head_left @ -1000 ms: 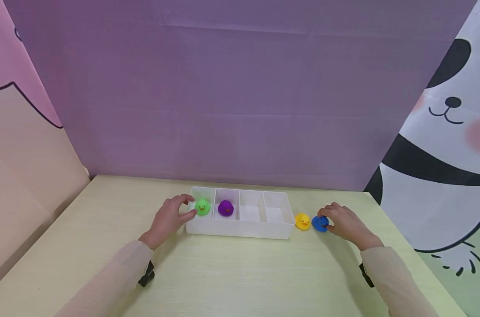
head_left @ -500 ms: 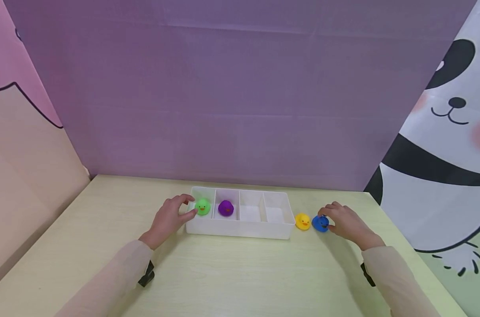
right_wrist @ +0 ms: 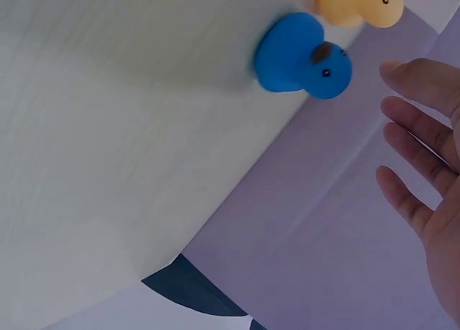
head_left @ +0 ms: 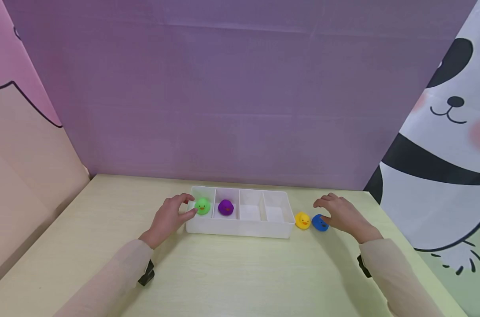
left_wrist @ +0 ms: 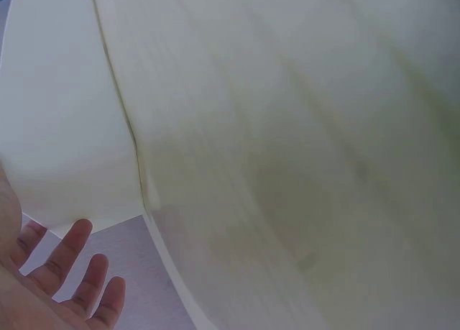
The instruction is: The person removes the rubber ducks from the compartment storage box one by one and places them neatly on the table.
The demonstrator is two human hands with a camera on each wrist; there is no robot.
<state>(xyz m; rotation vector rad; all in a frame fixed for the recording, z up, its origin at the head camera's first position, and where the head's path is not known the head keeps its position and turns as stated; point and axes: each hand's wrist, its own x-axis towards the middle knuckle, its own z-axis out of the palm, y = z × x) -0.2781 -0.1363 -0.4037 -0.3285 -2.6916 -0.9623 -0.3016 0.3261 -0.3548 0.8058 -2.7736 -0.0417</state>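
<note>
My left hand [head_left: 169, 219] is at the left end of a white divided box [head_left: 240, 229], thumb and index finger spread at its end wall; in the left wrist view its fingers [left_wrist: 92, 280] look loosely spread. Inside the box, a green rubber duck [head_left: 202, 206] sits in the leftmost compartment and a purple one, a rubber duck [head_left: 226, 207], in the compartment beside it. My right hand [head_left: 345, 215] hovers over a blue rubber duck [head_left: 319, 223], thumb and fingers apart with nothing between them. The blue duck [right_wrist: 291, 57] stands on the table beside a yellow rubber duck [head_left: 302, 220].
The pale wooden table [head_left: 240, 277] runs back to a purple cloth screen [head_left: 240, 97]. A panda-print panel [head_left: 442, 176] stands on the right, and a pink and beige panel [head_left: 22, 167] on the left. Both wrists carry a small black device.
My right hand has let go of the blue duck and lifted slightly, its fingers spreading. The ducks and my left hand have stayed in place.
</note>
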